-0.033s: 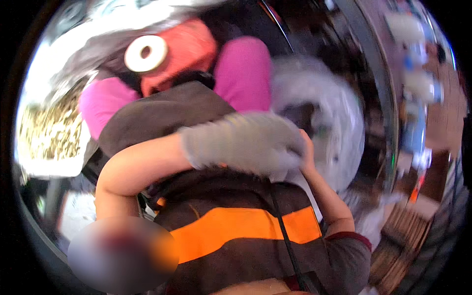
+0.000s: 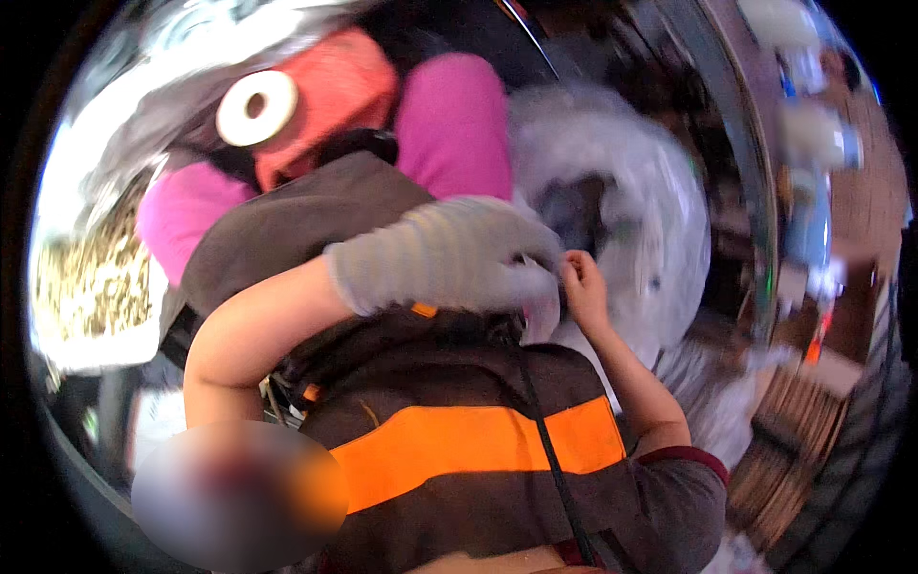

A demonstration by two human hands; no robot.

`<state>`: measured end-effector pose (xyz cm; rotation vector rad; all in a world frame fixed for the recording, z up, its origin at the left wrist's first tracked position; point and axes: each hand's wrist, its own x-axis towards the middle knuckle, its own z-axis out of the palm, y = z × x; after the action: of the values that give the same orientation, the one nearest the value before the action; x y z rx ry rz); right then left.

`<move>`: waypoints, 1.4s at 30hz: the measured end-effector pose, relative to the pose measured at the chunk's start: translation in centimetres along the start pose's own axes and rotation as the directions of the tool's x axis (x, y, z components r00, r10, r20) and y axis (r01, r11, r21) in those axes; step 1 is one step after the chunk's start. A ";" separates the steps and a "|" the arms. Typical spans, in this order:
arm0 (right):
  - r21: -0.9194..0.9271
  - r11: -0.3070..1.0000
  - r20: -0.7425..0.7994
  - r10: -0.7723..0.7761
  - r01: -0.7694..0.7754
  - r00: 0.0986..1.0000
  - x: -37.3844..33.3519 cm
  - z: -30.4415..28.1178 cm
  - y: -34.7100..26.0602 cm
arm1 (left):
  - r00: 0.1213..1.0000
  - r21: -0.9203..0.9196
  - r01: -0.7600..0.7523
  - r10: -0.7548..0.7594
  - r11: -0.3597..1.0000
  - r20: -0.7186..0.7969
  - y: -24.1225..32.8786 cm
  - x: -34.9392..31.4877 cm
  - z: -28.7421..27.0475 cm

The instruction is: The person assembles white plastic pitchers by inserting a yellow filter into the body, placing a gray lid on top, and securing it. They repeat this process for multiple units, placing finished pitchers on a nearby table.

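My left hand (image 2: 445, 253), in a grey striped knit glove, reaches across my lap to the right. Its fingers and thumb curl together. A thin, pale, slightly see-through piece (image 2: 543, 318) hangs under the gloved fingertips; its kind is unclear. Close beside those fingertips is my bare right hand (image 2: 584, 282), its fingers bent in. Anything it may hold is too small to make out. Just beyond both hands stands a large clear plastic bag (image 2: 660, 239) with a dark opening.
A white ring-shaped roll (image 2: 279, 107) rests on a red block-like thing (image 2: 359, 81) by my knees. At left, a white tray (image 2: 100, 359) holds many small yellowish pieces. Folded cardboard (image 2: 789, 450) is stacked at lower right, with pale and blue containers (image 2: 808, 230) above it.
The gloved left hand has moved slightly left and up. My right fingers, earlier mostly hidden behind the glove, now show with a small gap between the hands. The whole view has shifted a little.
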<state>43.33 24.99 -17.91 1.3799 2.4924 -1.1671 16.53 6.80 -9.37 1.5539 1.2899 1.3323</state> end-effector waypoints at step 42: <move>-0.638 0.770 -0.437 -0.342 -0.019 0.832 11.1 -16.8 -17.5 | 0.891 0.337 -0.111 -0.056 0.935 0.450 -5.9 4.0 11.6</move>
<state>28.39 38.12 -0.06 1.4079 2.9873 0.1477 26.32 13.13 -16.37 1.9927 1.2463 0.6973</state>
